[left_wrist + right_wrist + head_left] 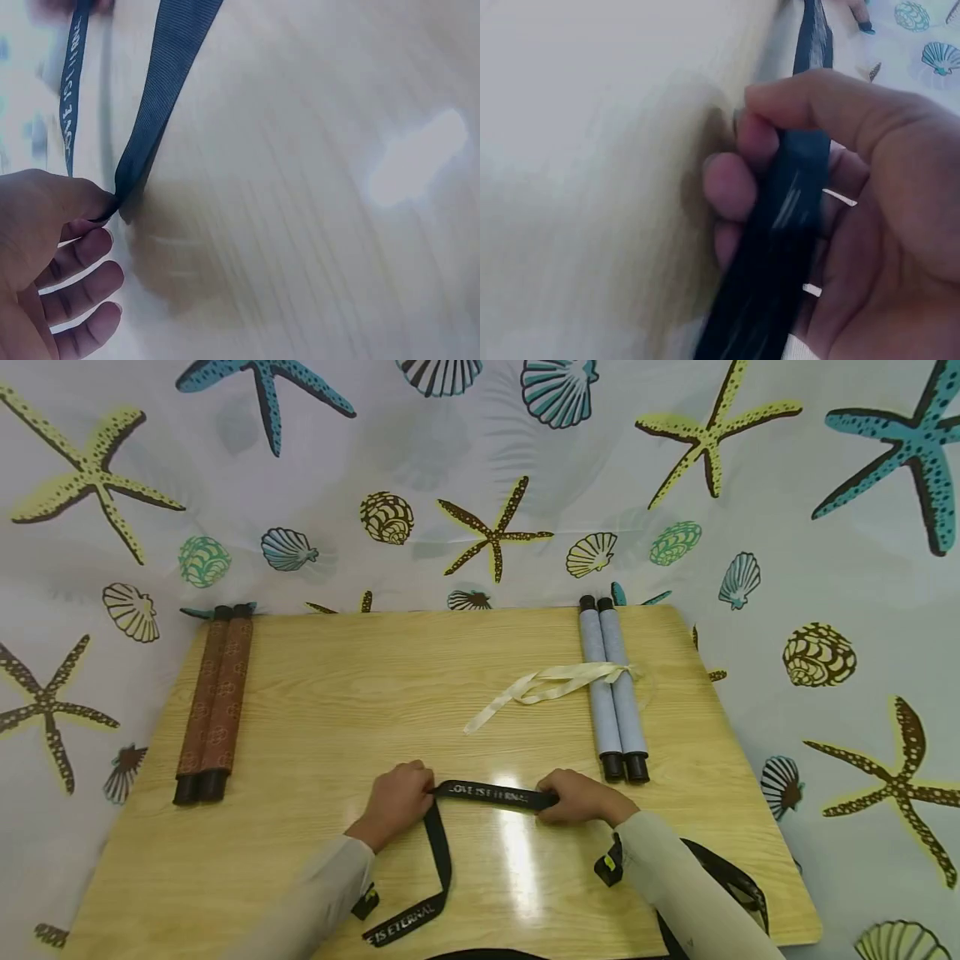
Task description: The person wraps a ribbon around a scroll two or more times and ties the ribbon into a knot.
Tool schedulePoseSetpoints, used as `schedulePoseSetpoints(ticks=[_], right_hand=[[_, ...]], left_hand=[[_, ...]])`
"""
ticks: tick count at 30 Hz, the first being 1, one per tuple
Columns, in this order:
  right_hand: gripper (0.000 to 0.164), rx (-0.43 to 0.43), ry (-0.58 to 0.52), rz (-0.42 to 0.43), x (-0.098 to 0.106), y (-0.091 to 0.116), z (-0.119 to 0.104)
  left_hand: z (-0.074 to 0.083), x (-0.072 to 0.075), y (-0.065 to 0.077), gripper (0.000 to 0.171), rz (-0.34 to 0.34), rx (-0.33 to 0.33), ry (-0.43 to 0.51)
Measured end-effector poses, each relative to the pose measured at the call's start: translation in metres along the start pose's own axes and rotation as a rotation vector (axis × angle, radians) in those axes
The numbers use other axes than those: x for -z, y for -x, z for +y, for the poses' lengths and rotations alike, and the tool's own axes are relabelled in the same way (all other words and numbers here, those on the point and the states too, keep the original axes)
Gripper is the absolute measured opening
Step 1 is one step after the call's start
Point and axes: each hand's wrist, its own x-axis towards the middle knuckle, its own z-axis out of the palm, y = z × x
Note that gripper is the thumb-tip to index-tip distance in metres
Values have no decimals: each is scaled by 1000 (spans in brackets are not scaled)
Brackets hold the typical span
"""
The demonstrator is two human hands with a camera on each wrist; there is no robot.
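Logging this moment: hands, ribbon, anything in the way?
Left hand pinches black ribbon; right hand grips it too. Lettered stretch between them. Nothing visible blocking that stretch.

Head view forward-down, wrist views close, black ribbon shared

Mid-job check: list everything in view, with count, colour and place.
Wood-grain tabletop: one, light tan, under everything.
Sea-life print cloth: count unclear, white with multicoloured shells and starfish, behind and beside the table.
Patterned cylindrical rolls: two, reddish-brown with black ends, far left.
Plain cylindrical rolls: two, pale blue-grey with black ends, far right.
Thin ribbon: one, cream, across the pale rolls, trailing left.
Lettered flat ribbon: one, black, between the hands.
Loose strip: count unclear, black, by the right sleeve.
Sleeves: two, pale, near side.
Hands: two, bare, gripping the lettered ribbon.
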Motion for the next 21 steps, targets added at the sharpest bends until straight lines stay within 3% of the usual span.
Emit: schedulePoseSetpoints(ticks=[4,10,16,21], right_hand=[[12,49,-94,-16,13,-6,1],[21,87,-164,9,38,-11,7],[20,74,-77,91,56,-18,12],[18,44,29,258,70,-22,15]], left_hand=[[-60,21,17,5,-3,120,-24],[-138,53,46,4,-20,173,-127],[-188,68,71,5,-35,249,-193],[-211,75,88,5,-60,331,-165]])
